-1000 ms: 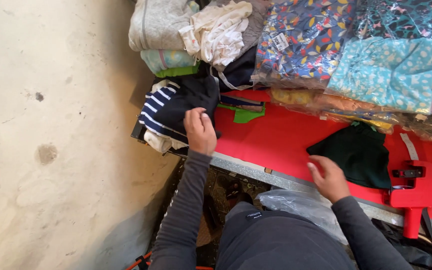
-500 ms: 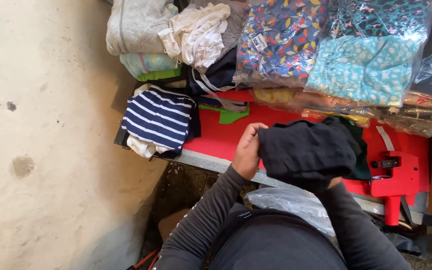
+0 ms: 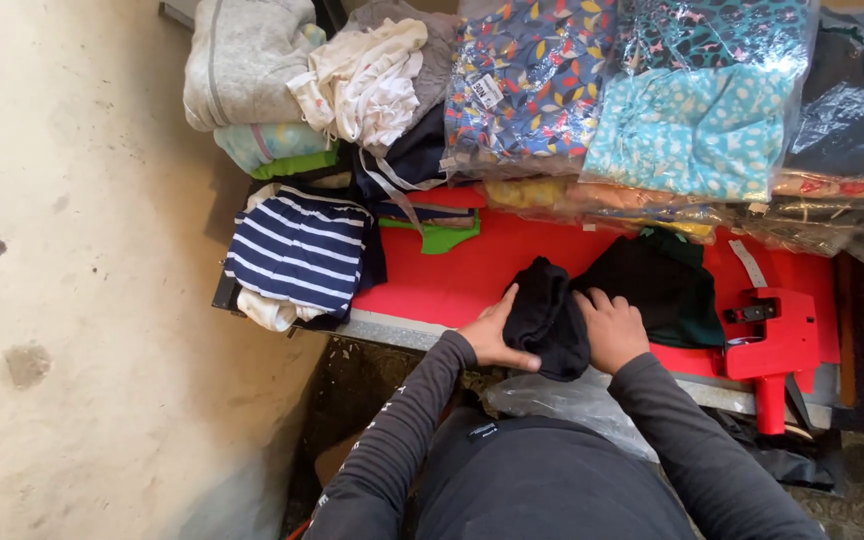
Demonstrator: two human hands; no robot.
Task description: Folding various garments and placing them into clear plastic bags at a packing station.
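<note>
A small black garment (image 3: 546,318) lies bunched at the lower centre of the frame, on the near edge of a red table top (image 3: 512,268). The left hand (image 3: 494,335) lies against its left side, thumb curled under the lower edge and fingers together along the cloth. The right hand (image 3: 612,328) presses flat on its right side, fingers slightly spread and resting where the black piece meets a second dark garment with a green edge (image 3: 664,285), just to the right.

To the right of that, one red tool with a handle (image 3: 774,340) sits on the table top, its handle hanging over the edge. At the left end of the table lies one navy-and-white striped garment (image 3: 298,250), partly overhanging the rim. Behind the hands, across the upper frame, loose folded clothes are heaped: a grey piece (image 3: 240,55), a white one (image 3: 364,82), a pale green one (image 3: 270,148). Beside them are two patterned bundles wrapped in clear plastic, one dark blue with leaves (image 3: 530,82) and one turquoise with spots (image 3: 694,115), with flatter packets stacked under them. A clear plastic bag (image 3: 560,400) hangs below the table edge, near the person's body.

The left of the frame is bare pale concrete floor (image 3: 82,300), stained in spots.
</note>
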